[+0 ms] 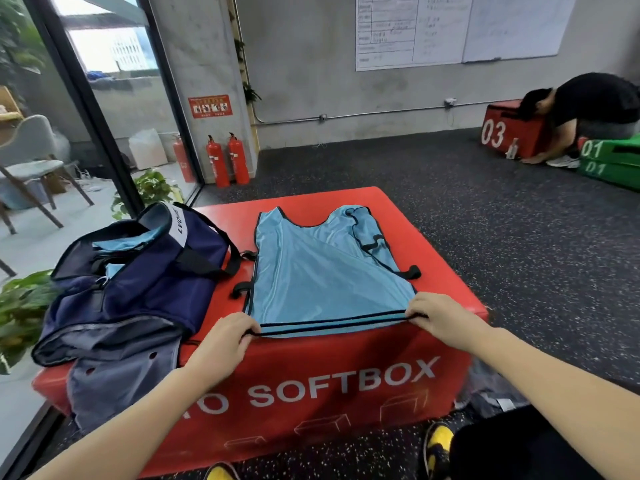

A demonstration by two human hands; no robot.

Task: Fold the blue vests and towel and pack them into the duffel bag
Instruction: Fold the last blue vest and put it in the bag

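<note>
Light-blue mesh vest point(325, 271) spread flat on the red padded soft box point(446, 289), hem corners pinched by left hand point(227, 336) and right hand point(438, 315); folding likely begins next, navy fabric duffel bag point(138, 282) lying open alongside.

Head-worn view, forward and downward

Your forearms are bare to the frame's bottom edge, with no sleeves, watch or rings showing. Your left hand point(221, 341) and right hand point(441, 317) wear no gloves. You have on dark trousers point(519, 445) and yellow shoes point(438, 445) with black trim.
</note>
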